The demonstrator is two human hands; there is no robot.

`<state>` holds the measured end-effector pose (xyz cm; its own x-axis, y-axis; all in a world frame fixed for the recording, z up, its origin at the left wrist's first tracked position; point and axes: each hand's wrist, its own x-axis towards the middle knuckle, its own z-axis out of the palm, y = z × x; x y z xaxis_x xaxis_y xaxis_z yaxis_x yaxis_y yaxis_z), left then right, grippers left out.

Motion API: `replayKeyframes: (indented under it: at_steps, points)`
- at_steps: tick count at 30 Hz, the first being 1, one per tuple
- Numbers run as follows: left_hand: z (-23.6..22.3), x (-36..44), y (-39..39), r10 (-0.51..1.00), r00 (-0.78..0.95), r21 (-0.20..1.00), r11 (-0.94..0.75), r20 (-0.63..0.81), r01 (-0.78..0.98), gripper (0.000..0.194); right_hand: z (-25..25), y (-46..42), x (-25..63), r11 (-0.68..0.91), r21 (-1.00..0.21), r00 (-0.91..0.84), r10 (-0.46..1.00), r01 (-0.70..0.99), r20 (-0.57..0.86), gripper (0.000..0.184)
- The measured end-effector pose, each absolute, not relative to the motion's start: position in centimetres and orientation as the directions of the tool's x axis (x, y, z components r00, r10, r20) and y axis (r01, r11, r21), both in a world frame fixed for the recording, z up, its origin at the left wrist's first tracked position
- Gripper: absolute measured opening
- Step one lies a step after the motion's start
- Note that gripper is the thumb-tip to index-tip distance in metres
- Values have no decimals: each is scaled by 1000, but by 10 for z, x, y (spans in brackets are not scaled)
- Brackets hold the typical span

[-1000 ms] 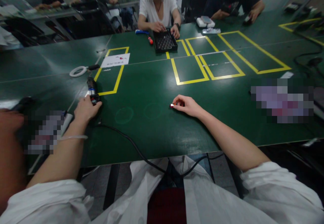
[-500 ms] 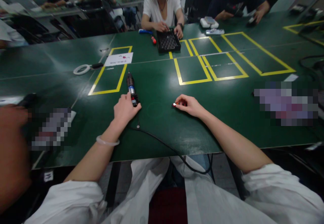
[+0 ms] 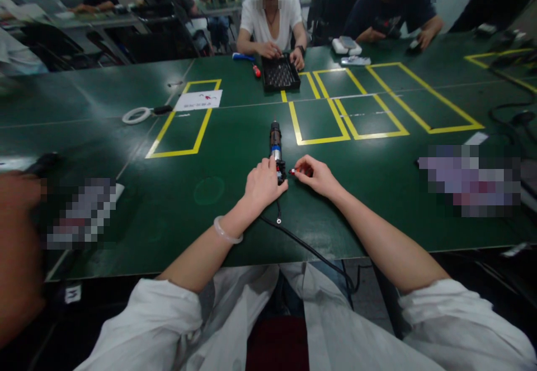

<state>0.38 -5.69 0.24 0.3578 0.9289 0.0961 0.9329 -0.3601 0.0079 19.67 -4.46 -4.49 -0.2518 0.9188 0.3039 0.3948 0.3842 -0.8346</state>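
Observation:
My left hand (image 3: 263,182) is closed round the rear of a slim, cylindrical power tool (image 3: 275,139). The tool has a dark nose pointing away from me, a silver-and-blue band and what look like bare inner parts at the back. A black cable (image 3: 302,245) trails from it toward the table's front edge, and a short lead with a ring terminal (image 3: 278,221) lies beside it. My right hand (image 3: 315,173) pinches a small red-and-white part (image 3: 292,172) just right of the tool's rear. Its exact kind is too small to make out.
Across the green table (image 3: 168,203) a person handles a black compartment tray (image 3: 282,77), near a red-handled tool (image 3: 256,71). Yellow tape outlines mark the surface. A white sheet (image 3: 198,100) and a white ring (image 3: 136,115) lie at the left. Another person's arm (image 3: 20,248) reaches in at far left.
My left hand has carried the power tool rightward from the left side of the table to beside my right hand. The right hand stays almost in place, still pinching the small part.

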Motion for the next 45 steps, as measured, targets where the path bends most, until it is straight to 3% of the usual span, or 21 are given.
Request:
replayKeyframes:
  at_steps: [7, 23, 34, 45]
  points:
    - [-2, 9, -65, 916, 388, 51, -394, 99, 918, 66, -45, -45, 196, 438, -806, -277, 895, 398, 349, 7]
    - [-5, 7, -67, 910, 399, 64, -408, 114, 911, 69, -43, -46, 195, 474, -763, -320, 876, 440, 360, 16]
    - [-9, 4, -68, 913, 375, 117, -395, 159, 911, 75, -35, -52, 191, 370, -834, -226, 927, 410, 300, 15]
    - [-11, 1, -60, 936, 315, 131, -336, 159, 933, 68, -38, -53, 195, 325, -899, -289, 927, 294, 241, 16]
